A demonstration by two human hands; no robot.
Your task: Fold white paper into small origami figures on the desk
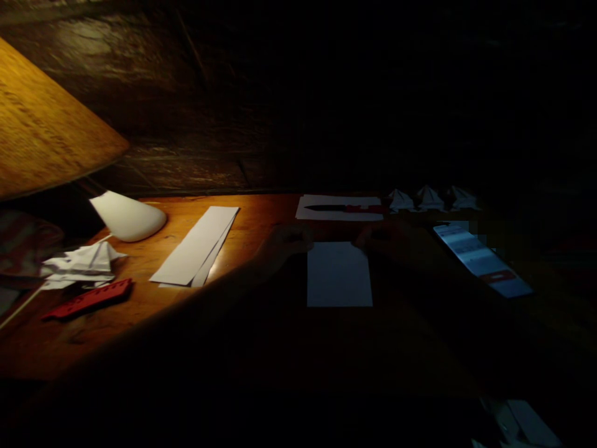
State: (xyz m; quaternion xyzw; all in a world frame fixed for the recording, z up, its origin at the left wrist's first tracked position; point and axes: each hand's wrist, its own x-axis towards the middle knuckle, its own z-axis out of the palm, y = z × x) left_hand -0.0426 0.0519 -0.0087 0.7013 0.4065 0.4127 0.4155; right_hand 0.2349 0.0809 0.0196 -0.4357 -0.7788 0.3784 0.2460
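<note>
In the dim middle of the view, a small rectangular sheet of paper (339,275) is held by its two far corners. My left hand (291,239) pinches the far left corner, fingers closed on it. At the far right corner my right hand (375,235) also pinches the sheet, though deep shadow hides most of its fingers. Just beyond the hands lies a stack of white paper (312,214) with a knife (345,208) on top, its dark blade pointing left and its handle red.
A lamp (128,216) stands at left, beside folded papers (84,264) and a red perforated object (88,300). Paper strips (198,246) lie left of centre. Several folded paper shapes (430,198) line the back; a lit phone (480,258) lies right. More paper (532,423) shows bottom right.
</note>
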